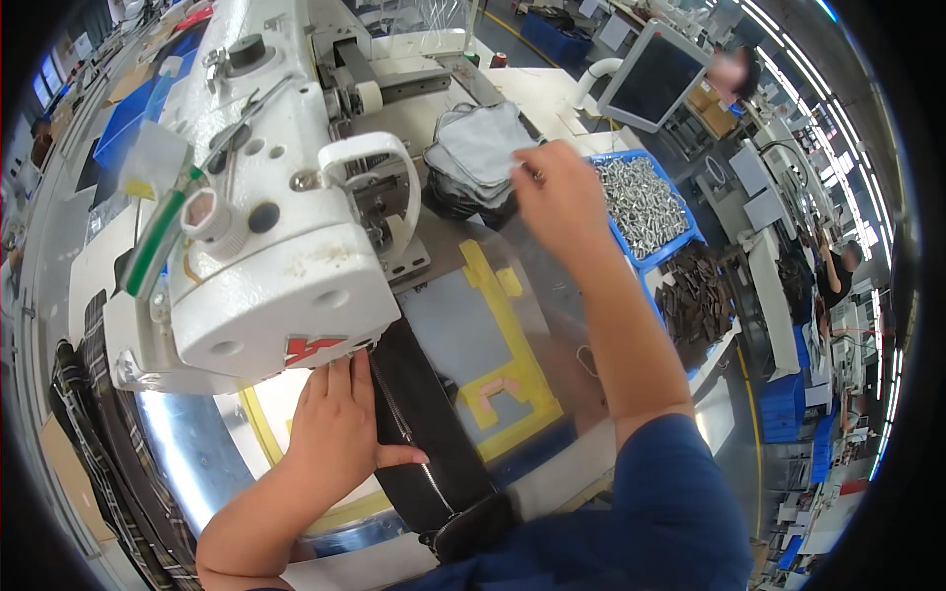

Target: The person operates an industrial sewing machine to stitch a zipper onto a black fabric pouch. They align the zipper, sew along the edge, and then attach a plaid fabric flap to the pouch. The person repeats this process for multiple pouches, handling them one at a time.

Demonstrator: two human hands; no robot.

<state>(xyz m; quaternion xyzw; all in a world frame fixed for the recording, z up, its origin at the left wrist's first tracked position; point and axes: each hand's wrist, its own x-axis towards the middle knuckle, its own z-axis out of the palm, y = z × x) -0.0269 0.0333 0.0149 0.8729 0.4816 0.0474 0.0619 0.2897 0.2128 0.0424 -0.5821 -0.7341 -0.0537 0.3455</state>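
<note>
Holding black cloth (439, 428) flat at sewing machine (286, 295)

Observed, as largest item and landmark: white sewing machine, overhanging the work area. Found just in front of the machine head: black cloth, laid lengthwise, with far end close by the head's right edge. Noted well to the machine's right: blue tray (670, 253) of loose metal pieces; nearer to the machine, a stack of grey pieces (483, 148).

Judged as step in hand: steadying the cloth while reaching to the stack. Judged to be called for next: a clean single pick, without shifting the cloth.

Seen below the machine head: left hand (340, 424), palm down, spread open, with fingers straight, close together and pointing toward the head, with thumb out sideways at the metal zipper (434, 485); nothing gripped. Seen right of the machine: right hand (564, 202), on an extended forearm, with fingers curled nearly together at the stack's edge. Unable to tell whether anything is pinched.
</note>
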